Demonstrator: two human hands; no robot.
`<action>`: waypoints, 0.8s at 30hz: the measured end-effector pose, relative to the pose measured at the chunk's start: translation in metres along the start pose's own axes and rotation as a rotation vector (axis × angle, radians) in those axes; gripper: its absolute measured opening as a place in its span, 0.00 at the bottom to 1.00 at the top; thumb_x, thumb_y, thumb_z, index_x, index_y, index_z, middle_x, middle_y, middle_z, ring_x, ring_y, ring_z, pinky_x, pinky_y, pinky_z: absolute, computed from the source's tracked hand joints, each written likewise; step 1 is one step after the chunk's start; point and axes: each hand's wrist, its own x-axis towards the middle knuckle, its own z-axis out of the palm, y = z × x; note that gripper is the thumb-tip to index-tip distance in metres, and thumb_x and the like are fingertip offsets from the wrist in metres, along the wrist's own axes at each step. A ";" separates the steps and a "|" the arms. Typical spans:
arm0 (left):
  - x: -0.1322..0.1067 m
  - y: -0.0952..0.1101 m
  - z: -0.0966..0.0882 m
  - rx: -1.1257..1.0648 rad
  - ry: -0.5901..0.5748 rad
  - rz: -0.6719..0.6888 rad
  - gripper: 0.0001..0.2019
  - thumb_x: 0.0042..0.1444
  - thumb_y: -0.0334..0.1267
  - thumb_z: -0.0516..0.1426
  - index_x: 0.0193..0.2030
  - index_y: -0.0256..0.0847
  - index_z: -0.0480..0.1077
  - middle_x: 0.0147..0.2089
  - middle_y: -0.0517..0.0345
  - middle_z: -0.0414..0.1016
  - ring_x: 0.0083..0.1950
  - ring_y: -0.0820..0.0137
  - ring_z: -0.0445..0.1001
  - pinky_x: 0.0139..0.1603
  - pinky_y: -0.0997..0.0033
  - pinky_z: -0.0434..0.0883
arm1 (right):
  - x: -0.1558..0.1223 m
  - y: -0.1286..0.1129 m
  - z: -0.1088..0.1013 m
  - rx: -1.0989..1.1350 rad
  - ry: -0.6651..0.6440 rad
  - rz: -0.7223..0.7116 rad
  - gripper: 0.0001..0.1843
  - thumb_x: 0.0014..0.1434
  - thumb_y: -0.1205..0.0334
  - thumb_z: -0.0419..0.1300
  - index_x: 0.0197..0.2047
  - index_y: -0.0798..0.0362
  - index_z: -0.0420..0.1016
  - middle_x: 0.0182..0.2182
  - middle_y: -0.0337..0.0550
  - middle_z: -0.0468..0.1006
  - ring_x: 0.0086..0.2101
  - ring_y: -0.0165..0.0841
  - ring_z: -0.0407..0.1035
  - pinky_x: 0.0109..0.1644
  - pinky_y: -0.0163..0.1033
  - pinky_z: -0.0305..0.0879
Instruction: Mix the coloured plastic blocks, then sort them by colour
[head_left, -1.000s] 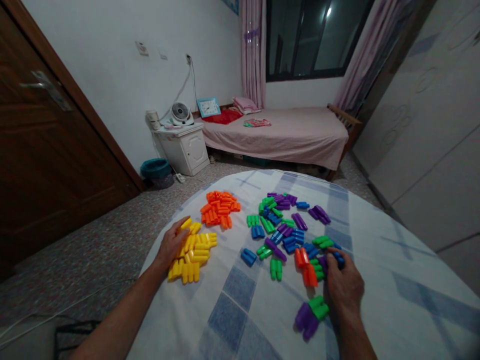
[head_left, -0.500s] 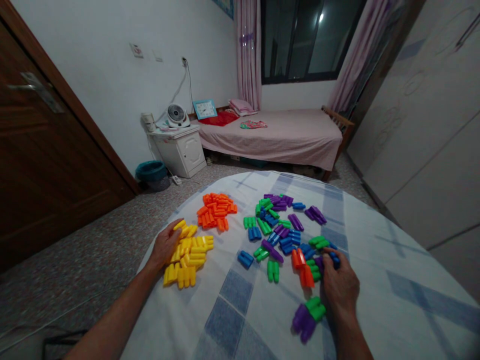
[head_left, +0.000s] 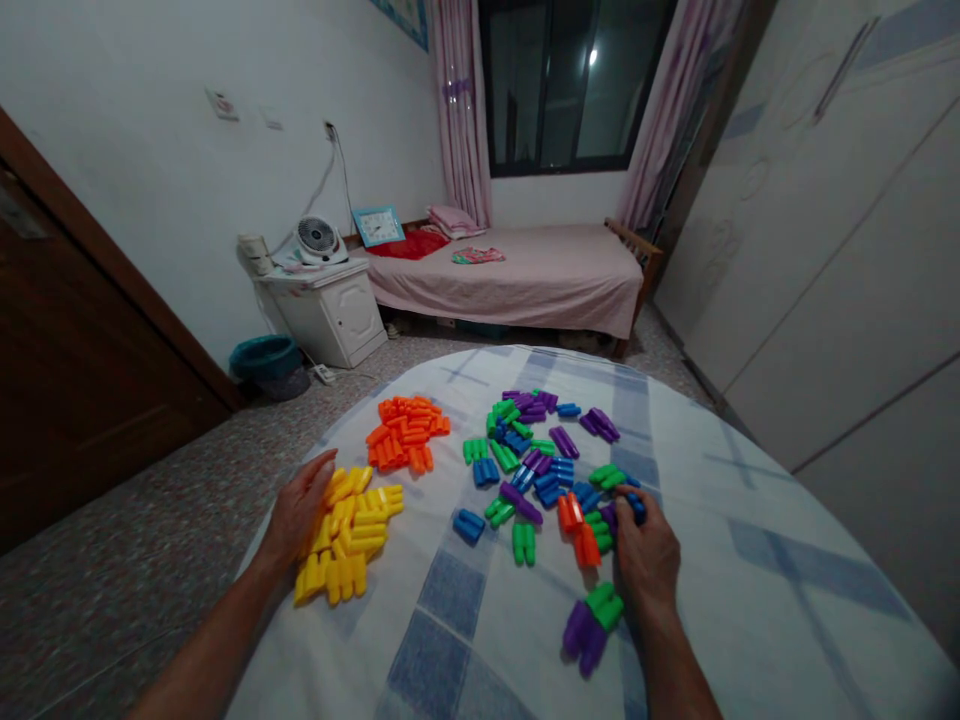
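My left hand (head_left: 292, 508) rests at the left side of a pile of yellow plastic building pieces (head_left: 352, 525), its fingers extended and holding nothing. On the right, the fingers of my right hand (head_left: 651, 550) are closed around a blue plastic piece (head_left: 636, 507), partly hidden by them. Close to its thumb lie two orange pieces (head_left: 577, 530), green pieces (head_left: 600, 530) and a purple piece, half covered. Nearer to me, beside my right wrist, is a cluster of purple and green pieces (head_left: 592, 628).
An orange pile (head_left: 407, 432) lies beyond the yellow one. Mixed green, blue and purple pieces (head_left: 525, 450) spread over the middle of the cloth-covered table (head_left: 465, 690). Past its far edge are a bed (head_left: 525, 280), a white cabinet (head_left: 330, 315) and a bin (head_left: 270, 368).
My left hand has drawn back from a yellow piece at the pile's far edge, and its fingers have straightened. My right hand stays at the blue piece. The whole view has shifted.
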 end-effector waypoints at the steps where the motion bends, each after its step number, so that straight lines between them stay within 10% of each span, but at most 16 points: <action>1: 0.001 -0.003 0.001 0.013 0.022 -0.006 0.26 0.54 0.56 0.49 0.50 0.40 0.71 0.56 0.49 0.71 0.59 0.58 0.68 0.64 0.55 0.60 | 0.000 0.000 0.000 0.007 0.002 -0.004 0.21 0.56 0.50 0.47 0.45 0.50 0.73 0.39 0.47 0.77 0.37 0.38 0.68 0.40 0.39 0.59; 10: 0.003 -0.016 -0.001 -0.040 0.000 -0.049 0.29 0.55 0.59 0.46 0.52 0.39 0.68 0.57 0.47 0.69 0.60 0.55 0.65 0.65 0.49 0.56 | 0.001 0.004 0.002 0.043 0.001 -0.005 0.22 0.57 0.49 0.47 0.46 0.50 0.73 0.40 0.46 0.77 0.38 0.38 0.69 0.41 0.39 0.60; 16: -0.032 0.056 -0.002 0.030 0.280 0.161 0.24 0.59 0.55 0.44 0.53 0.45 0.66 0.59 0.56 0.67 0.60 0.58 0.64 0.66 0.53 0.57 | 0.001 0.002 0.001 0.077 -0.001 -0.003 0.23 0.57 0.47 0.46 0.46 0.51 0.73 0.41 0.47 0.76 0.39 0.39 0.69 0.42 0.40 0.60; 20: -0.068 0.117 0.041 -0.323 0.015 0.201 0.22 0.61 0.52 0.45 0.52 0.42 0.67 0.55 0.53 0.70 0.54 0.61 0.71 0.58 0.56 0.67 | 0.001 0.002 0.000 0.129 0.022 0.028 0.26 0.58 0.44 0.45 0.46 0.52 0.73 0.40 0.48 0.77 0.39 0.40 0.69 0.42 0.40 0.60; 24: -0.066 0.133 0.114 -0.336 -0.090 0.257 0.22 0.62 0.51 0.43 0.51 0.42 0.69 0.56 0.50 0.70 0.60 0.62 0.65 0.64 0.57 0.60 | 0.000 0.001 -0.002 0.138 0.006 0.016 0.27 0.58 0.43 0.44 0.45 0.52 0.73 0.40 0.48 0.77 0.39 0.40 0.70 0.42 0.40 0.61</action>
